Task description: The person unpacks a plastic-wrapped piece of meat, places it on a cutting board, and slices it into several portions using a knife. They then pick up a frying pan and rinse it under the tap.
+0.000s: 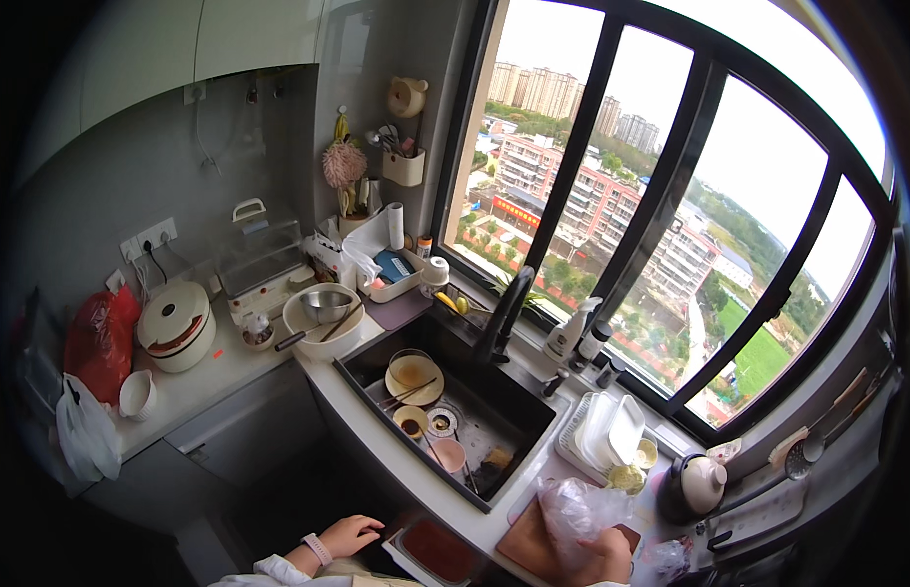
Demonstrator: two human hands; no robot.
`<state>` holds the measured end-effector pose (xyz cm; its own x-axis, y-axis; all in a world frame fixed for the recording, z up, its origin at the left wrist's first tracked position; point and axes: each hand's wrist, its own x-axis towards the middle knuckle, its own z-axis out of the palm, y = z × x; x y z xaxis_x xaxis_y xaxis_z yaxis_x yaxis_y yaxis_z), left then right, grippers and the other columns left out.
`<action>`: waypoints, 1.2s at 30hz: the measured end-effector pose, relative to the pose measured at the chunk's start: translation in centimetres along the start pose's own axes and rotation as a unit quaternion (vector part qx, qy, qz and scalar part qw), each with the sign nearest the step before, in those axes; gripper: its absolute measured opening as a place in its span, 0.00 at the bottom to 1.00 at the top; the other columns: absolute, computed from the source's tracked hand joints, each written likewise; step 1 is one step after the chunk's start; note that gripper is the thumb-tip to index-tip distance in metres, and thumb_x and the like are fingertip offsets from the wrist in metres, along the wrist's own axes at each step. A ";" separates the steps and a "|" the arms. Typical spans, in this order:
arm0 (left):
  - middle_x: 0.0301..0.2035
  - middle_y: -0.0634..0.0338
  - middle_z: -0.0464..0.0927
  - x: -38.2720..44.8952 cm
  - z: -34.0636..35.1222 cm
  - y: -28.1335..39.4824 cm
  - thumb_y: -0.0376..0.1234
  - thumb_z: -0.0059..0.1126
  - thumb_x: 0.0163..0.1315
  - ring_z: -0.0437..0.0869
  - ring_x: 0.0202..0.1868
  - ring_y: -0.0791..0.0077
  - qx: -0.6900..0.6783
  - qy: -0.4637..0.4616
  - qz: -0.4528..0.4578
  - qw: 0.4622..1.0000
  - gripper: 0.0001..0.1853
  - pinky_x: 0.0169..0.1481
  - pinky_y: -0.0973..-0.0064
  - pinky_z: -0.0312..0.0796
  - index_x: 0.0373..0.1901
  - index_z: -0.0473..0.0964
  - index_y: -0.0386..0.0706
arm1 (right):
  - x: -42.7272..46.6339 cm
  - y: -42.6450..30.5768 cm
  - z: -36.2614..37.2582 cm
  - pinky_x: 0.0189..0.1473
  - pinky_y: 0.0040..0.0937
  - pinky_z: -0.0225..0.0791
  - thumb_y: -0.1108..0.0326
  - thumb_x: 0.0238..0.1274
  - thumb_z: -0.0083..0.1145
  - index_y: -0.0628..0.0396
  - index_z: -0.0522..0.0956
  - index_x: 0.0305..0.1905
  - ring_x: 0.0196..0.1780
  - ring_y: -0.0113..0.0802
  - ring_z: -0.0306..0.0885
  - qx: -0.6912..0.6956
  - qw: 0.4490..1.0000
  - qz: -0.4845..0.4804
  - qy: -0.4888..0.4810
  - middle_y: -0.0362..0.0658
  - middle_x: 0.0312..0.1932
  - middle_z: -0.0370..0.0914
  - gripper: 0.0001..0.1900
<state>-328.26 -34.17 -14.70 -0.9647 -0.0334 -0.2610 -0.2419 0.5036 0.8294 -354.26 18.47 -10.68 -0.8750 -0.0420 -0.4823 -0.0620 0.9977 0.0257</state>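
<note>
My right hand [607, 555] grips the side of a clear plastic bag [576, 506]. What the bag holds cannot be made out. It rests on a brown cutting board [521, 539] on the counter right of the sink. My left hand [347, 536], with a pale pink band at the wrist, hovers low in front of the counter with nothing in it. Its fingertips are near the corner of a white-rimmed pull-out container [405, 563] with a reddish-brown panel or inside. The palm and some fingers of my right hand are hidden.
A black sink [513, 418] holds a plate [425, 385], bowls and chopsticks. Beside the bag stand a white dish rack [576, 433] and a dark kettle-like pot [671, 491]. Left of the sink are a white basin [315, 339] with a metal bowl and a rice cooker [172, 352].
</note>
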 end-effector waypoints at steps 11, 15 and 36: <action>0.51 0.52 0.82 -0.5 -17.7 -9.1 0.46 0.56 0.71 0.85 0.52 0.56 0.124 -0.102 0.155 0.975 0.21 0.57 0.64 0.78 0.58 0.79 0.43 | -7.1 -35.2 -13.9 0.52 0.47 0.76 0.45 0.58 0.67 0.54 0.79 0.57 0.52 0.52 0.83 0.090 0.942 -0.197 0.258 0.51 0.46 0.85 0.29; 0.50 0.53 0.83 -1.5 -25.6 -10.8 0.46 0.57 0.71 0.86 0.51 0.59 0.150 -0.089 0.123 0.977 0.21 0.57 0.66 0.78 0.58 0.80 0.45 | -6.5 -48.7 -18.0 0.49 0.47 0.76 0.50 0.65 0.62 0.50 0.80 0.54 0.51 0.50 0.83 0.058 0.913 -0.318 0.249 0.48 0.44 0.85 0.20; 0.47 0.48 0.82 6.8 -41.7 -14.0 0.34 0.61 0.69 0.84 0.49 0.53 0.027 0.213 0.012 0.977 0.18 0.56 0.62 0.76 0.58 0.77 0.41 | 29.2 -97.1 -41.7 0.52 0.49 0.77 0.73 0.61 0.61 0.54 0.74 0.55 0.56 0.59 0.80 0.141 0.806 -0.455 0.352 0.57 0.53 0.76 0.18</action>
<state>-335.75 -77.41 -7.53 -0.9281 -0.3724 -0.0037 -0.2248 0.5522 0.8028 -393.80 -81.87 9.25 -0.5909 -0.6825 0.4302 -0.8067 0.5056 -0.3061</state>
